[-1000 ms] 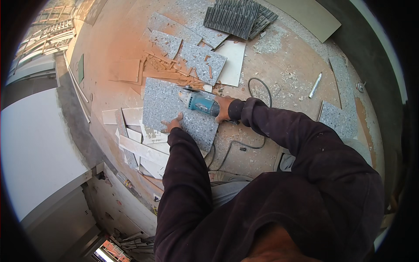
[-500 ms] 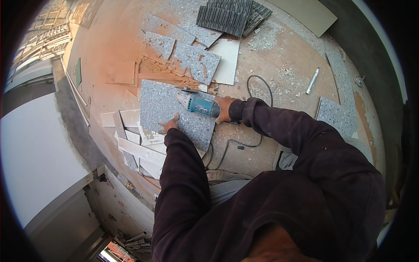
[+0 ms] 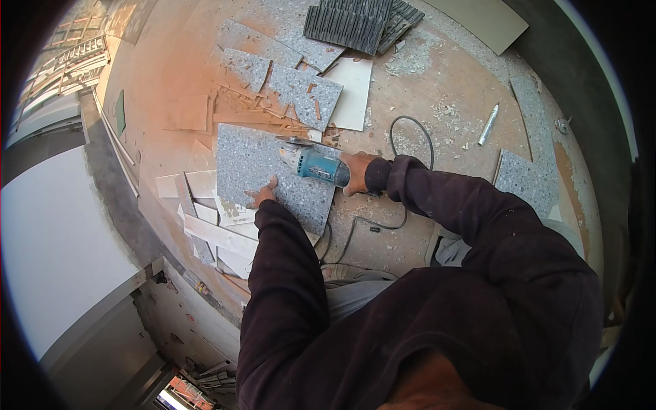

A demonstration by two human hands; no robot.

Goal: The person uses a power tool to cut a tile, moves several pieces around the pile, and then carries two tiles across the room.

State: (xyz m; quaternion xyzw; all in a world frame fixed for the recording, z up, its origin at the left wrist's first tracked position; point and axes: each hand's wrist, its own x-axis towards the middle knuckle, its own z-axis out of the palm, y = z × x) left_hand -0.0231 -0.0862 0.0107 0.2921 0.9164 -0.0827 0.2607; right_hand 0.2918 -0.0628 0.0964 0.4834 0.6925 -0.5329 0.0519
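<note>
A grey speckled tile (image 3: 253, 157) lies among pale offcuts. My left hand (image 3: 263, 193) rests on its lower left part with fingers spread. My right hand (image 3: 357, 172) grips the rear of a teal angle grinder (image 3: 316, 164). The grinder lies along the tile's upper right edge, with its disc and guard (image 3: 294, 142) at that edge. A black cord (image 3: 369, 223) runs in loops beside it.
Beyond are speckled tiles (image 3: 307, 96) with orange fragments and dust, a white tile (image 3: 352, 92) and dark ribbed panels (image 3: 345, 27). A silver tube (image 3: 489, 124) and another speckled piece (image 3: 526, 178) lie to the right. White offcuts (image 3: 219, 229) lie left; a white ledge (image 3: 65, 246) stands far left.
The whole view has shifted slightly, putting tile, hands and grinder a little further left in the picture. The cord's upper loop has moved slightly rightward against the floor. Both hands keep their hold.
</note>
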